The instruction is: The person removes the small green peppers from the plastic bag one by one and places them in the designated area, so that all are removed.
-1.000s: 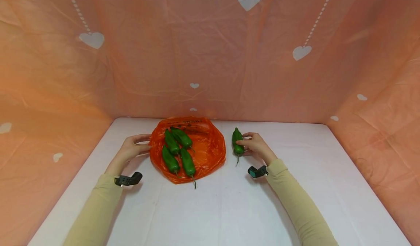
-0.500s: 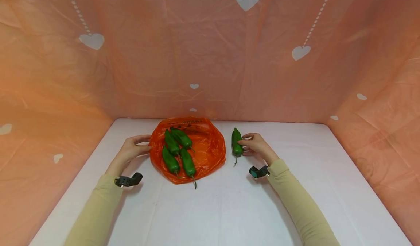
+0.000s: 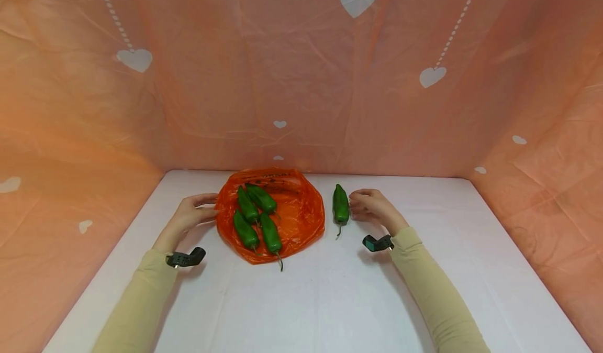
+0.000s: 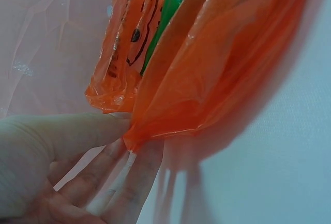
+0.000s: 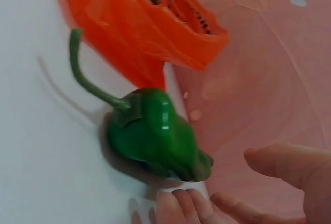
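Observation:
An orange-red plastic bag [image 3: 301,222] lies spread with its mouth wide, several green peppers [image 3: 245,230] inside it. At the bag's left edge, my left hand [image 3: 190,217] pinches the plastic between thumb and fingers; the left wrist view shows the gathered fold [image 4: 135,137] in that pinch. One more green pepper [image 3: 341,205] lies on the white table right of the bag, its stem toward me. Just to its right is my right hand [image 3: 374,208], holding nothing. The right wrist view shows the thumb [image 5: 274,164] apart from the fingers and away from this pepper [image 5: 155,133].
The white-covered table [image 3: 282,311] meets orange cloth walls [image 3: 301,80] printed with pale hearts at the back and both sides. A dark camera sits on each wrist, the left camera [image 3: 186,257] and the right camera [image 3: 378,243].
The right hand has let go of the single pepper and drawn slightly right, away from it. The pepper stays lying on the table. My left hand keeps its place at the bag's edge.

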### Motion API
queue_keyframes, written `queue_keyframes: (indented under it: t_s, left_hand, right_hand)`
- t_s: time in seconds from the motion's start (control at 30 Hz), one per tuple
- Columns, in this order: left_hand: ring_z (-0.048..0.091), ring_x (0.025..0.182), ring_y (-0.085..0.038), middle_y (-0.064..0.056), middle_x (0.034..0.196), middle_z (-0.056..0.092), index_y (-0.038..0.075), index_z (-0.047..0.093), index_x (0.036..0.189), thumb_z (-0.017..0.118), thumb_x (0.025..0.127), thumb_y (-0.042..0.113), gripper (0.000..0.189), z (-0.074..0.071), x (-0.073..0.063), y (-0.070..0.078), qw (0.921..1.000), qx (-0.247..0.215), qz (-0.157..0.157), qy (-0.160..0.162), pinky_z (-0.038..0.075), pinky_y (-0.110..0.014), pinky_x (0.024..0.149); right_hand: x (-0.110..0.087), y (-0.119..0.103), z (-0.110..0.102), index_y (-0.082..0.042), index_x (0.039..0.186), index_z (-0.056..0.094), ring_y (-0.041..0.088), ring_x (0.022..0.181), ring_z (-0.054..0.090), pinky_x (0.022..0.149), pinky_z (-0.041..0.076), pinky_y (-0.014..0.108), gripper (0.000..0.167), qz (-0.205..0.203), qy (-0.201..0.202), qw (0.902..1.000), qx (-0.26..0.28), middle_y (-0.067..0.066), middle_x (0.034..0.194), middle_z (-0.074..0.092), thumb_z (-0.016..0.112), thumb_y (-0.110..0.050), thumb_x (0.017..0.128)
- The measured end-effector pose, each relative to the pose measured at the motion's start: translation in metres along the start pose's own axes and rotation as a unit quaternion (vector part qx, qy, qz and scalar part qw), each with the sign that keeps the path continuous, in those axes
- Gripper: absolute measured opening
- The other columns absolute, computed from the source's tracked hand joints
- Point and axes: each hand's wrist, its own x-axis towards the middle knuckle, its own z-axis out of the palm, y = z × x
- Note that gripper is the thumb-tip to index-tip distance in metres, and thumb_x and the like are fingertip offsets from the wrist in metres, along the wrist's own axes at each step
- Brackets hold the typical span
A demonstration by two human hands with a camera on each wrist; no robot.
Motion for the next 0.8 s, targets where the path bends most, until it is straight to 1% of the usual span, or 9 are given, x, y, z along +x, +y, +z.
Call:
queue_keyframes:
  t_s: [0.13,0.3,0.43,0.6,0.8]
  left_hand:
    - [0.063,0.102,-0.031,-0.03,0.132,0.048,-0.007,0.045,0.137,0.063,0.09,0.005,0.051,0.0,0.001,0.0,1.0,0.001,0.005,0.003,0.053,-0.043,0.086]
    - [0.064,0.101,-0.029,-0.03,0.132,0.049,-0.007,0.045,0.136,0.063,0.09,0.004,0.051,0.0,0.001,0.0,1.0,0.002,0.007,0.006,0.053,-0.043,0.085]
    - [0.064,0.101,-0.03,-0.03,0.133,0.048,-0.007,0.045,0.137,0.062,0.091,0.005,0.051,0.0,0.001,0.001,1.0,0.002,0.006,0.004,0.053,-0.043,0.086]
    - [0.063,0.104,-0.033,-0.03,0.135,0.046,-0.006,0.043,0.138,0.061,0.092,0.006,0.052,0.0,-0.001,0.001,1.0,-0.001,0.002,-0.001,0.052,-0.044,0.087]
    - [0.063,0.104,-0.032,-0.029,0.136,0.045,-0.006,0.042,0.139,0.061,0.092,0.006,0.052,0.0,-0.001,0.002,1.0,-0.001,-0.004,-0.002,0.051,-0.044,0.088]
  right_hand:
    - [-0.004,-0.006,-0.006,0.011,0.136,0.038,0.041,0.115,0.054,0.098,0.045,0.046,0.051,-0.023,-0.006,0.9997,0.007,0.032,0.129,0.049,0.05,-0.022,0.099]
    - [-0.008,-0.013,-0.011,0.013,0.139,0.033,0.043,0.12,0.049,0.1,0.043,0.045,0.054,-0.054,-0.028,0.9979,0.023,0.034,0.135,0.043,0.047,-0.023,0.101]
    - [-0.011,-0.019,-0.011,0.012,0.137,0.035,0.044,0.122,0.048,0.1,0.043,0.045,0.052,-0.068,-0.037,0.9955,0.055,0.033,0.136,0.043,0.049,-0.023,0.1]
    - [-0.015,-0.029,-0.003,0.01,0.137,0.038,0.044,0.123,0.047,0.099,0.044,0.046,0.052,-0.071,-0.053,0.9934,0.073,0.032,0.135,0.045,0.052,-0.023,0.099]
    - [-0.014,-0.037,0.014,0.009,0.141,0.034,0.047,0.124,0.043,0.097,0.046,0.045,0.054,-0.062,-0.08,0.9916,0.081,0.033,0.136,0.043,0.051,-0.022,0.1]
